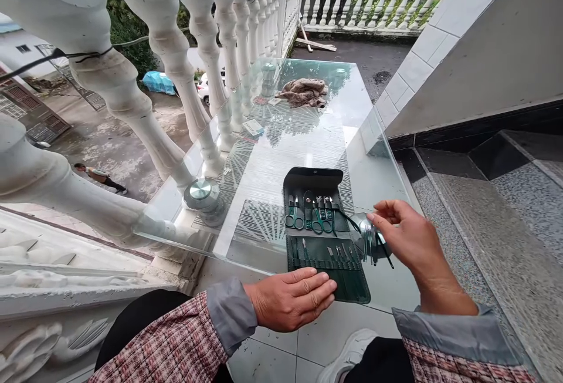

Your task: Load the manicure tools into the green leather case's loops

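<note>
A dark green manicure set case lies unfolded on the glass table, its flap raised at the far end. Green-handled scissors, nail clippers and several slim metal tools sit in its loops. My left hand rests flat on the near edge of the case, fingers stretched out. To the right of the case, my right hand hovers with thumb and fingers curled together; anything between the fingertips is too small to make out. Several slim tools lie just below it.
The glass table has round metal-capped supports. A crumpled brown cloth and a small blue-and-white packet lie farther back. White balusters line the left; stone steps rise on the right.
</note>
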### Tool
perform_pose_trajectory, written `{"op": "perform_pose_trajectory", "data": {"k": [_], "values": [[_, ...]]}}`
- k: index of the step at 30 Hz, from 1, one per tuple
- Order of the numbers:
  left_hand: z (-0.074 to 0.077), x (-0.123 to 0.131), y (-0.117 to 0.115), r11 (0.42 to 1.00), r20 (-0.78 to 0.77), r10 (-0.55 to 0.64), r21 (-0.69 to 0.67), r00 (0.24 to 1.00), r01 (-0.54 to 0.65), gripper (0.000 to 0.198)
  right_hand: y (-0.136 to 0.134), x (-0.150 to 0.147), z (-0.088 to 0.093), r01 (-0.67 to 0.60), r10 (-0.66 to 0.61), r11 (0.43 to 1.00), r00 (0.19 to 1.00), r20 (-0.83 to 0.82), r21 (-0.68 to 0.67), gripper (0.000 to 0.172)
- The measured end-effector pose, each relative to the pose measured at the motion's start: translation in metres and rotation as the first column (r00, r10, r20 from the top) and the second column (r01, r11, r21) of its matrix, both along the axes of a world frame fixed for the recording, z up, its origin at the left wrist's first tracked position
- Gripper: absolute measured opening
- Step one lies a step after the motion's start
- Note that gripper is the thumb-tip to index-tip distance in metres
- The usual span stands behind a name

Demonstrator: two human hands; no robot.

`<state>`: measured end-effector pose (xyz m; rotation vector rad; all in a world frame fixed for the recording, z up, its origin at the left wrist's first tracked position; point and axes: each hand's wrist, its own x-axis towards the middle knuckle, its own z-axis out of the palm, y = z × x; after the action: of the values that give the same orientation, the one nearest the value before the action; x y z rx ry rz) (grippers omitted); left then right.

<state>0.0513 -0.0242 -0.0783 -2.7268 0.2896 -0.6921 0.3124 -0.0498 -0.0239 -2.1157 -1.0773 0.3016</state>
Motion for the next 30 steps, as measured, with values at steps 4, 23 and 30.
{"op": "perform_pose_trajectory", "data": {"k": [4, 23, 30], "values": [[-0.002, 0.001, 0.001, 1.0, 0.033, -0.019, -0.02, 0.999, 0.019, 0.037, 0.004, -0.05, 0.004, -0.335, 0.341, 0.938, 0.938, -0.062, 0.086, 0.019], [-0.002, 0.002, 0.001, 0.999, 0.005, -0.036, -0.007, 0.999, 0.036, 0.038, 0.026, -0.109, 0.009, -0.457, 0.47, 0.826, 0.882, -0.044, -0.331, 0.024], [-0.002, 0.0, 0.0, 1.0, -0.019, -0.018, 0.008, 1.0, 0.019, 0.04, 0.034, -0.097, 0.0, -0.452, 0.428, 0.88, 0.888, -0.17, -0.145, 0.023]]}}
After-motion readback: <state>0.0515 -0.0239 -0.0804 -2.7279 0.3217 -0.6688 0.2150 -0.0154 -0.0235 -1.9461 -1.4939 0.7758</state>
